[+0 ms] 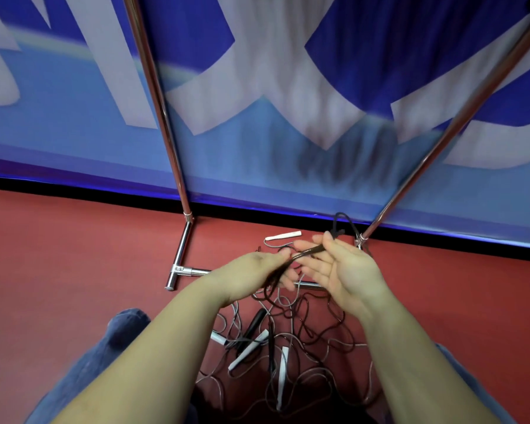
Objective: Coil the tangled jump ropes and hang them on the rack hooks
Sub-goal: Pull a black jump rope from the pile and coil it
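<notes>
A dark jump rope (303, 251) runs as a bunch of strands between my two hands, above the floor. My left hand (257, 270) grips the bunch at its lower end, fingers curled round it. My right hand (340, 264), palm up, holds the strands across its fingers with the thumb on top; a dark loop (340, 223) sticks up beyond it. Below my hands a tangle of grey and dark ropes (291, 338) lies on the red floor, with white handles (248, 350) and a black handle (256, 321) in it. Another white handle (283, 235) lies farther off.
The chrome rack stands ahead: left upright (162, 117), right slanted pole (450, 127), and base bar (181, 249) on the red floor. No hooks are in view. A blue and white banner (257, 102) hangs behind. My knee in blue trousers (126, 325) is at lower left.
</notes>
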Action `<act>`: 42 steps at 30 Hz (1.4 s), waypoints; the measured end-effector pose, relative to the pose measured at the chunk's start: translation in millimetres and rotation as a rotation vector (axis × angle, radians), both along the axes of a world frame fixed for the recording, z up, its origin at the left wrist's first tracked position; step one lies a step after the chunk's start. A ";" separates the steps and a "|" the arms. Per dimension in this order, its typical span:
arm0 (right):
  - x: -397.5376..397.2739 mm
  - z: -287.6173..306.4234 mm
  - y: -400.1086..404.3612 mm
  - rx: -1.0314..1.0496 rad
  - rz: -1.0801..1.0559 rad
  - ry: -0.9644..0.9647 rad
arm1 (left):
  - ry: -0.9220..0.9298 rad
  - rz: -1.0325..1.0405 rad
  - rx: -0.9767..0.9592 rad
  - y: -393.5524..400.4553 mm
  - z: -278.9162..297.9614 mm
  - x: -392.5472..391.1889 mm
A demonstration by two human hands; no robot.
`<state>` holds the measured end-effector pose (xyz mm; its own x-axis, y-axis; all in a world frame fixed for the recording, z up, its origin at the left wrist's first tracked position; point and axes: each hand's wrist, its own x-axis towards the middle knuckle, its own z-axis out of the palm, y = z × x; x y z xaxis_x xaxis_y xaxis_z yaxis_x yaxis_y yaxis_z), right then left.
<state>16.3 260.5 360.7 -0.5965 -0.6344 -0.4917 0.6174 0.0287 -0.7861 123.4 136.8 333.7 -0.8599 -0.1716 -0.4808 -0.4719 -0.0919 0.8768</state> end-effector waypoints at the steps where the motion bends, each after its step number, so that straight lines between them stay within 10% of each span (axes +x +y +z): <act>1: -3.7 0.0 0.9 0.005 -0.021 0.031 | -0.022 -0.022 -0.043 1.1 1.0 0.3; 10: -17.8 -6.9 7.1 0.160 -0.077 0.378 | 0.051 0.021 -0.025 5.9 3.3 -3.5; 17: 11.6 -31.2 6.4 0.358 0.804 0.614 | 0.167 0.547 0.295 -5.4 6.4 -9.5; 25: 20.6 -37.1 -2.8 0.465 0.664 0.763 | 0.283 0.905 0.496 -13.9 7.2 -12.3; 33: 4.7 -8.5 -6.7 0.077 0.089 0.089 | 0.106 0.241 0.047 0.1 -13.0 -10.2; 42: -13.2 2.1 0.2 -0.109 -0.141 -0.055 | 0.102 -0.005 -0.185 11.4 -14.8 -7.0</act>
